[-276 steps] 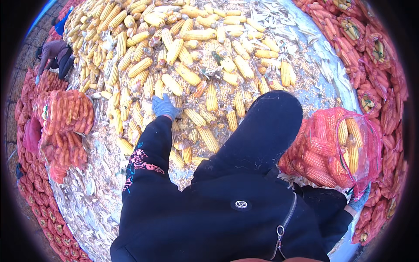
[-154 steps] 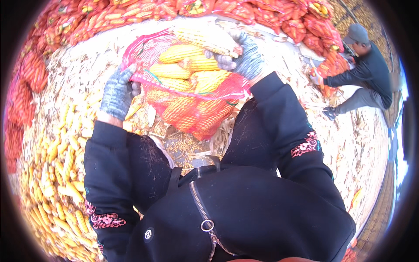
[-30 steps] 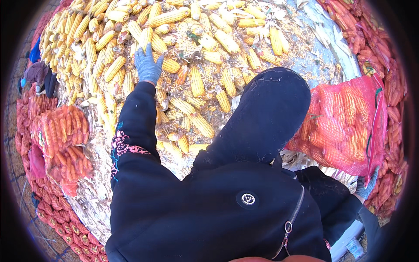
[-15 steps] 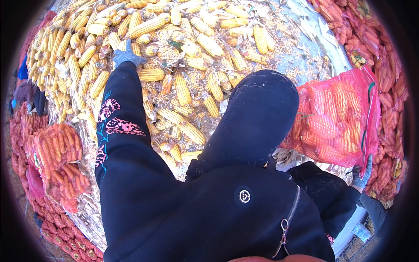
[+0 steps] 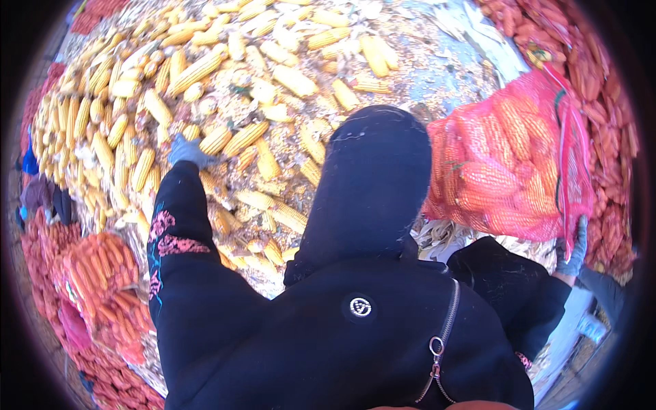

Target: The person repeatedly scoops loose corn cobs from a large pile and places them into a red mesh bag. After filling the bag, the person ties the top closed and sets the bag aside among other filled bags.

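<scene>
My left hand (image 5: 190, 152), in a grey-blue glove, is low among loose yellow corn cobs (image 5: 246, 139) on the heap. Its fingers are smeared by motion, and I cannot make out whether a cob is in them. A cob end shows just beyond the fingers. At the right, a red mesh bag (image 5: 488, 174) lies on its side, bulging with corn cobs. Gripping the bag's edge at its right end is my right hand (image 5: 572, 251), also gloved; part of its fingers is hidden by the mesh.
Stacked red mesh bags of corn (image 5: 601, 143) line the right side. More filled bags (image 5: 102, 266) stand at the left. Loose kernels and husks (image 5: 444, 239) cover the ground sheet (image 5: 437, 61). A person in dark clothes (image 5: 44, 195) shows at the far left.
My left hand has come back nearer to me over the cobs; its outstretched finger no longer shows. My right hand keeps its grip on the mesh bag. The whole view has shifted slightly.
</scene>
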Motion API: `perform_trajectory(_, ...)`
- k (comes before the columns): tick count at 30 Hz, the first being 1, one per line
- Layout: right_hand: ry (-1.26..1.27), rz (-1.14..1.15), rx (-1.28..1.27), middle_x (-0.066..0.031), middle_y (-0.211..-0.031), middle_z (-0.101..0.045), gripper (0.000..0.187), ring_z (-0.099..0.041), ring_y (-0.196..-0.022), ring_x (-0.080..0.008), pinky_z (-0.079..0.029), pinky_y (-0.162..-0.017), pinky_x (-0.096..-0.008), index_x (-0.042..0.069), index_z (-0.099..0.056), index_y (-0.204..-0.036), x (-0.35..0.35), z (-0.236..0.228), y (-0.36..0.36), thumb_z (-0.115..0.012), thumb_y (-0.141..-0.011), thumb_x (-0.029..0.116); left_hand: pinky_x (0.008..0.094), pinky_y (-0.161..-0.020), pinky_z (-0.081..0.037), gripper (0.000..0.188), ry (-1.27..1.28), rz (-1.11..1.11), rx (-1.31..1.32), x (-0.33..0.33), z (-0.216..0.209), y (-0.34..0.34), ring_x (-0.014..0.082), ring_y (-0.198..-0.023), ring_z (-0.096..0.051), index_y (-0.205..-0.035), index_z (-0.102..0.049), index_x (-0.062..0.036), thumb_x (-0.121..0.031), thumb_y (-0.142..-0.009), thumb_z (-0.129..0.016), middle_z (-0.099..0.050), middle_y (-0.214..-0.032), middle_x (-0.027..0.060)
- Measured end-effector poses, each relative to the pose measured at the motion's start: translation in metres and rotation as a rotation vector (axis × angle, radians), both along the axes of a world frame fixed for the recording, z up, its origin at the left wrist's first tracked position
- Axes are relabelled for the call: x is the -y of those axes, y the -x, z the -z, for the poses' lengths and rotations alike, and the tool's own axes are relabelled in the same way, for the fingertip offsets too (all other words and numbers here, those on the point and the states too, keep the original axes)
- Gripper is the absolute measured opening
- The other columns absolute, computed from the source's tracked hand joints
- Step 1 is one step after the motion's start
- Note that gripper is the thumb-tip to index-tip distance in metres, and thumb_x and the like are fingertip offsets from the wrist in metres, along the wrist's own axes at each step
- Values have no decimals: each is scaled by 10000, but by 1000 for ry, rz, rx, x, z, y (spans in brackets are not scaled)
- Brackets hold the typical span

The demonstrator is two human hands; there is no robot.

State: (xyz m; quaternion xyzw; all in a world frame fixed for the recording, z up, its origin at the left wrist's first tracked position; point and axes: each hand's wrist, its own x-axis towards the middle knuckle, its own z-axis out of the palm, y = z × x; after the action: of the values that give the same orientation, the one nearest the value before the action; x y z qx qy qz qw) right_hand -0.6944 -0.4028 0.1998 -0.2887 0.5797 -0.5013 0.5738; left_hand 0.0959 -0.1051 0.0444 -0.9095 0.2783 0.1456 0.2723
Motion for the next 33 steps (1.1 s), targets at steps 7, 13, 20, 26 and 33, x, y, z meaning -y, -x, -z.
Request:
perform_trajectory(7, 488, -17, 92, -61, -1214, -563, 387, -555, -1079, -155, -495, -881, -300, 57, -495, -1279, -39, -23, -64, -553, -922, 195, 376, -1010, -365, 848, 514, -34, -44, 0, 24, -12, 373, -1208, -412, -1255, -520, -28, -461, -584, -804, -445, -1261, 267)
perform_trajectory(13, 578, -170, 60, -75, -1191, -569, 359, -579, -1035, -151, -513, -869, -292, 47, -489, -1267, -46, -28, -71, -522, -938, 186, 332, -821, -481, 693, 1455, 43, -1236, 94, -57, 48, 194, -948, -561, -1258, -436, 2, -305, -726, -757, -548, -1076, 83)
perform_trajectory(20, 651, -170, 228, -96, -1103, -611, 285, -608, -987, -182, -527, -834, -306, 3, -545, -1162, -39, -32, -68, -528, -895, 102, 332, -928, -401, 695, 1393, 1139, -1414, 272, -215, 254, 219, -1094, -484, -1237, -475, -43, -516, -759, -646, -496, -1190, 105)
perform_trajectory(26, 666, -46, 252, -89, -1039, -618, 237, -612, -936, -184, -526, -810, -309, 18, -556, -1102, -30, -31, -72, -537, -876, 86, 363, -895, -463, 591, 708, 983, -1930, 337, -251, 451, 233, -1079, -536, -1258, -494, -59, -404, -805, -651, -514, -1232, 129)
perform_trajectory(33, 687, 181, 240, -78, -965, -623, 181, -614, -876, -185, -521, -784, -312, 47, -566, -1035, -15, -16, -45, -553, -857, 76, 401, -1050, -329, 578, 500, 1972, -400, 342, -177, 456, 425, -1238, -396, -1158, -609, -93, -323, -646, -748, -321, -1386, 291)
